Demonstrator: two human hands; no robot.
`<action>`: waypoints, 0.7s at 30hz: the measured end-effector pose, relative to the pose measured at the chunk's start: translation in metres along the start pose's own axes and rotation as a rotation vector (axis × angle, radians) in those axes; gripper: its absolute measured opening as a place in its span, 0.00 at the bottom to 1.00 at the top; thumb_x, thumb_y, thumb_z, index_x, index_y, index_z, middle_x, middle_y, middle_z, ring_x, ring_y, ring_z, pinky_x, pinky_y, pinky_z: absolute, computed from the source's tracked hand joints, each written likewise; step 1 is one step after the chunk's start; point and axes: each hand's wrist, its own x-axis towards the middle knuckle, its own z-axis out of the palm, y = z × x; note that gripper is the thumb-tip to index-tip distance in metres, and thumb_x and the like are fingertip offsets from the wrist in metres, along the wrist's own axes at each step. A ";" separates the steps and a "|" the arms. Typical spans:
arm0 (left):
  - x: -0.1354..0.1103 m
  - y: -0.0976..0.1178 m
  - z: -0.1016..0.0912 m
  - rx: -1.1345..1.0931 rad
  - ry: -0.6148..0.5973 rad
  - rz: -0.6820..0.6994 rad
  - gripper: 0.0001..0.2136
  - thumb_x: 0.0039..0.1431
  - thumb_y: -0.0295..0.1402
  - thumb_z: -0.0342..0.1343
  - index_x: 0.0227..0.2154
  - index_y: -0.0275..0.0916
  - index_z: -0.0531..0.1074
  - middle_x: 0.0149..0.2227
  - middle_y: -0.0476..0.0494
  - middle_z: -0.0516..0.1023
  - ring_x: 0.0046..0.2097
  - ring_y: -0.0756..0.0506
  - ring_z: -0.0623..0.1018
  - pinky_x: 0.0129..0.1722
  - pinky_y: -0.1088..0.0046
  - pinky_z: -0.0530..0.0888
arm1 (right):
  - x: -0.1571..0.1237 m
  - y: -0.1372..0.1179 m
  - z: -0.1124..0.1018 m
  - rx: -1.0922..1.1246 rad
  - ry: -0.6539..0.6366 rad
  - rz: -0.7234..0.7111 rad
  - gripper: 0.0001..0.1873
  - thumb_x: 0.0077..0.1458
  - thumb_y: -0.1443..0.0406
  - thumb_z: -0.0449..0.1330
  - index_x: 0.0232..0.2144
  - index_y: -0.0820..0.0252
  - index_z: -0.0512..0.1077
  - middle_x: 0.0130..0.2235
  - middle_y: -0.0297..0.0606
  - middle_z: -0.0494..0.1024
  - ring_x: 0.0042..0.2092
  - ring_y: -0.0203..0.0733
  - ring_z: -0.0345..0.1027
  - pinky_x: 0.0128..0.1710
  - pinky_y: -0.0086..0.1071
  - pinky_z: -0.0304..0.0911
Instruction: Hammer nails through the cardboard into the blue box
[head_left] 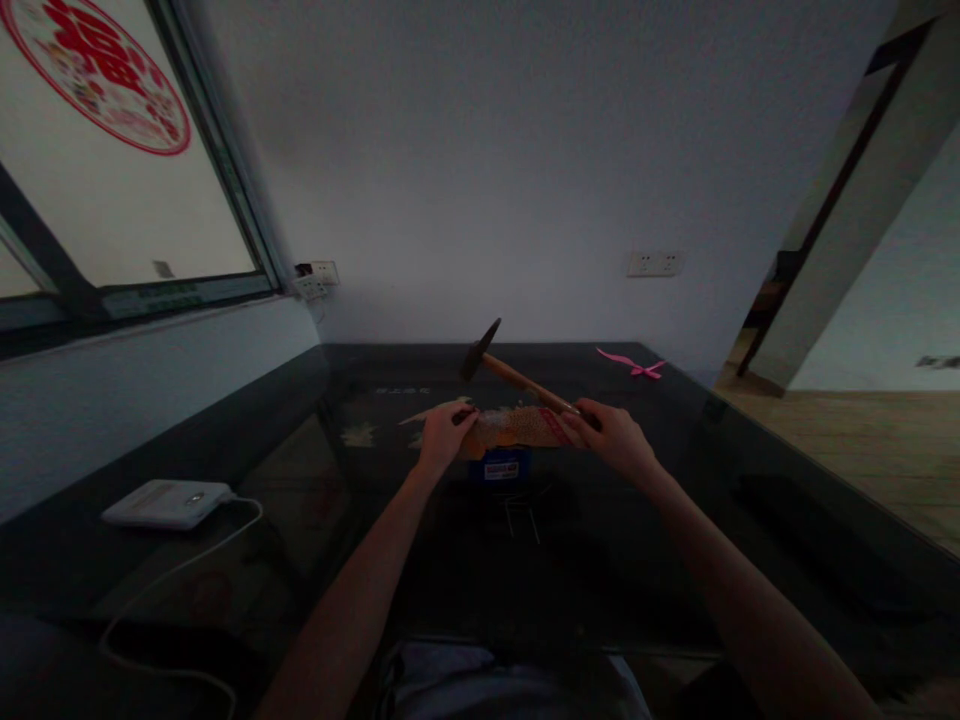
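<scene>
My right hand (616,436) is closed round the end of a hammer's wooden handle. The hammer (525,382) slants up to the left, and its dark metal head is raised above the table. Under it lies a tan, textured, sheet-like piece (517,428) with a reddish band near its right end; its exact kind is unclear. At that piece's left end, my left hand (445,437) pinches the edge. Below the piece, a small blue box (501,466) with a white label sits on the dark table (600,560). A thin pale pointed bit (420,415) shows beyond my left hand.
To the left lies a white power bank (169,504) with a white cable (187,560) trailing to the front edge. A pink ribbon (641,369) rests at the back right. A pale wall (487,200) rises behind the table, and a window (112,200) is at left.
</scene>
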 end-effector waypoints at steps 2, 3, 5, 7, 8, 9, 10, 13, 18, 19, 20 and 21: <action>0.001 -0.002 0.001 0.006 -0.002 -0.006 0.06 0.54 0.33 0.56 0.30 0.38 0.76 0.32 0.45 0.79 0.35 0.46 0.77 0.39 0.71 0.72 | -0.001 0.000 0.000 -0.013 -0.014 0.015 0.21 0.55 0.49 0.47 0.27 0.58 0.69 0.22 0.33 0.69 0.23 0.35 0.59 0.22 0.27 0.44; 0.001 -0.003 0.002 0.005 -0.004 -0.009 0.06 0.54 0.33 0.56 0.30 0.38 0.76 0.32 0.45 0.79 0.35 0.46 0.77 0.38 0.71 0.72 | -0.002 0.001 0.000 -0.029 -0.023 0.029 0.21 0.55 0.49 0.47 0.27 0.58 0.68 0.22 0.34 0.69 0.23 0.35 0.60 0.22 0.27 0.44; 0.001 -0.004 0.002 0.003 -0.004 -0.013 0.06 0.53 0.33 0.56 0.30 0.38 0.76 0.32 0.46 0.79 0.34 0.47 0.77 0.37 0.72 0.72 | -0.003 0.005 0.000 -0.065 -0.043 0.061 0.20 0.55 0.49 0.47 0.26 0.57 0.68 0.22 0.34 0.69 0.23 0.36 0.60 0.22 0.27 0.44; 0.000 -0.003 0.001 0.005 0.002 -0.009 0.06 0.53 0.33 0.56 0.30 0.38 0.76 0.32 0.46 0.79 0.34 0.47 0.77 0.38 0.72 0.72 | -0.005 0.009 0.001 -0.060 -0.051 0.080 0.20 0.54 0.49 0.49 0.26 0.57 0.69 0.23 0.34 0.70 0.23 0.36 0.60 0.21 0.27 0.44; 0.000 -0.002 0.001 0.006 0.004 -0.006 0.06 0.54 0.33 0.56 0.30 0.38 0.76 0.32 0.46 0.79 0.34 0.47 0.77 0.38 0.72 0.71 | -0.006 0.011 0.002 -0.026 -0.050 0.083 0.19 0.53 0.49 0.49 0.27 0.57 0.69 0.23 0.34 0.70 0.24 0.37 0.61 0.21 0.27 0.45; 0.000 -0.001 0.000 0.007 0.005 -0.003 0.06 0.54 0.33 0.56 0.30 0.38 0.76 0.32 0.46 0.79 0.34 0.47 0.77 0.38 0.72 0.71 | -0.007 0.012 0.004 0.032 -0.052 0.083 0.19 0.53 0.50 0.49 0.27 0.57 0.69 0.22 0.34 0.69 0.23 0.37 0.61 0.21 0.27 0.46; -0.001 0.000 0.000 0.009 0.004 0.001 0.06 0.54 0.33 0.55 0.30 0.38 0.76 0.32 0.46 0.80 0.34 0.47 0.77 0.38 0.72 0.71 | -0.008 0.013 0.006 0.113 -0.058 0.081 0.19 0.54 0.50 0.49 0.27 0.57 0.68 0.22 0.33 0.68 0.23 0.36 0.60 0.21 0.27 0.47; -0.002 0.004 -0.002 0.012 -0.005 0.003 0.06 0.54 0.33 0.56 0.30 0.38 0.76 0.32 0.46 0.80 0.34 0.47 0.77 0.38 0.73 0.71 | -0.010 0.007 0.014 0.435 -0.114 0.075 0.18 0.54 0.51 0.48 0.27 0.58 0.65 0.19 0.31 0.65 0.21 0.35 0.59 0.21 0.28 0.52; -0.002 0.006 -0.002 0.010 -0.010 -0.012 0.06 0.54 0.33 0.55 0.30 0.38 0.76 0.32 0.46 0.80 0.34 0.47 0.77 0.37 0.73 0.71 | -0.011 -0.011 0.017 0.799 -0.251 0.093 0.14 0.51 0.55 0.54 0.34 0.59 0.63 0.23 0.28 0.64 0.19 0.30 0.56 0.17 0.25 0.52; -0.002 0.006 -0.002 0.007 -0.008 -0.012 0.06 0.54 0.33 0.55 0.30 0.38 0.76 0.32 0.46 0.80 0.34 0.47 0.77 0.37 0.73 0.71 | -0.010 -0.013 0.016 0.806 -0.238 0.110 0.16 0.51 0.55 0.55 0.38 0.59 0.63 0.23 0.27 0.64 0.19 0.29 0.55 0.16 0.24 0.50; -0.002 0.005 -0.001 0.003 -0.006 -0.012 0.06 0.54 0.33 0.56 0.30 0.37 0.76 0.32 0.46 0.80 0.34 0.47 0.77 0.37 0.73 0.71 | -0.009 -0.015 0.016 0.798 -0.218 0.129 0.18 0.50 0.55 0.55 0.41 0.59 0.63 0.23 0.26 0.63 0.18 0.29 0.54 0.14 0.24 0.48; -0.002 0.004 -0.001 0.001 -0.004 -0.012 0.06 0.54 0.33 0.56 0.30 0.38 0.76 0.32 0.45 0.80 0.34 0.47 0.77 0.37 0.73 0.71 | -0.008 -0.015 0.017 0.780 -0.197 0.144 0.19 0.50 0.55 0.55 0.42 0.60 0.63 0.22 0.26 0.63 0.17 0.28 0.53 0.14 0.23 0.47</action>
